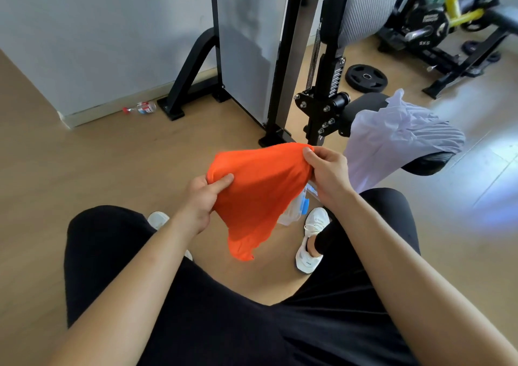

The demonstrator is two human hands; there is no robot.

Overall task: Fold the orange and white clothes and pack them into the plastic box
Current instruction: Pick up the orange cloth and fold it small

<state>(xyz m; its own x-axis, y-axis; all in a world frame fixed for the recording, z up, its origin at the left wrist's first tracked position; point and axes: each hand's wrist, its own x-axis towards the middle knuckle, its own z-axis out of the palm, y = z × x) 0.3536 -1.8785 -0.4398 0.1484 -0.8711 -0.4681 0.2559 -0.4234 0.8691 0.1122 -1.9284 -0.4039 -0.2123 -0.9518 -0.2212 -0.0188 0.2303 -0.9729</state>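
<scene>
Both hands are clamped on the orange garment (256,194) at frame centre: the left hand (203,197) pinches its lower-left top corner between thumb and fingers, and the right hand (326,172) grips the upper-right top corner. The held edge slants up from left to right, and the cloth hangs from it in a narrowing drape toward lower centre, so its long axis runs roughly vertical, clear of the floor and between the knees. Directly behind and below the drape, a little right of centre, part of the plastic box (295,207) shows on the floor beside the white shoe (311,239); most of it is hidden by the cloth. It lies nearer the right hand. The white garment (398,138) lies draped over a black padded seat (429,162) at right of frame, well apart from the left hand and nearer the right. Judgement: folding is not finished, packing not begun.
</scene>
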